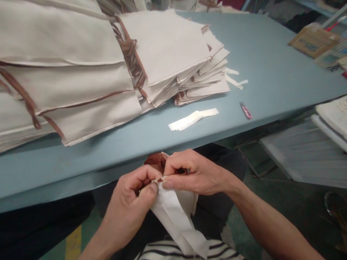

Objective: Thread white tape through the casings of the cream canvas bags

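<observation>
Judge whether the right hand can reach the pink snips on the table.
Probably yes: nothing covers the pink snips on the table, though the right hand would likely need to release the white cloth first.

on the cardboard box (314,40) at the far right of the table (267,54), blue lettering looks like "sbs"; the smaller print around it is too blurred to read.
</observation>
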`<move>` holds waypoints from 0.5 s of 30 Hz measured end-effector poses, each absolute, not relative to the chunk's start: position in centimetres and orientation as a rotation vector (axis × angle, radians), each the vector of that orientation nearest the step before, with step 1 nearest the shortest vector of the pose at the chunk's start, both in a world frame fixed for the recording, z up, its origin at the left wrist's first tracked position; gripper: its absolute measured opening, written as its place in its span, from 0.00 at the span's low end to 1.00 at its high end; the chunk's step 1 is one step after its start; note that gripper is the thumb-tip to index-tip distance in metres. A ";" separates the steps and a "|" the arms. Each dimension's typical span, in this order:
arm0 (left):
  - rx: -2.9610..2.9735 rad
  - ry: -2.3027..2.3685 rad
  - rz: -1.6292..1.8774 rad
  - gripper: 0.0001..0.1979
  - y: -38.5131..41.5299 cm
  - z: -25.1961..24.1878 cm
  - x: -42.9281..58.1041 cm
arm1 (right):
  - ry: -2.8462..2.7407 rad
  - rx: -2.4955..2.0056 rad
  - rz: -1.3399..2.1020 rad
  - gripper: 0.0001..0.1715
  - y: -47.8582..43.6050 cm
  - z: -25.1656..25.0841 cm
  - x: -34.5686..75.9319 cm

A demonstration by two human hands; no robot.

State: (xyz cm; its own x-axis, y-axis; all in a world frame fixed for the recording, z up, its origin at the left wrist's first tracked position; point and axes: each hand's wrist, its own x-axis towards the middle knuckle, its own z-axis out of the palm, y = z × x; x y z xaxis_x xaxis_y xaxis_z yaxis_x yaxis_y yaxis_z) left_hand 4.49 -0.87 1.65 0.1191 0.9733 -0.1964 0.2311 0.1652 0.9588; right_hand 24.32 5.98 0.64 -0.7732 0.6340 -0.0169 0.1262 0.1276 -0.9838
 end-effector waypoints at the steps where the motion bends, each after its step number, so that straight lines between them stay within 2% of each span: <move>1: 1.291 1.339 0.862 0.10 -0.8 1.5 4.5 | -1.974 -0.753 1.705 0.26 5.8 0.5 24.5; 10: 1.260 1.176 0.683 0.13 -0.4 0.6 2.3 | -1.913 -0.782 1.742 0.21 6.3 -0.7 25.5; 15: 1.238 1.049 0.603 0.12 0.6 0.3 1.4 | -2.093 -0.794 1.611 0.18 6.7 0.0 26.0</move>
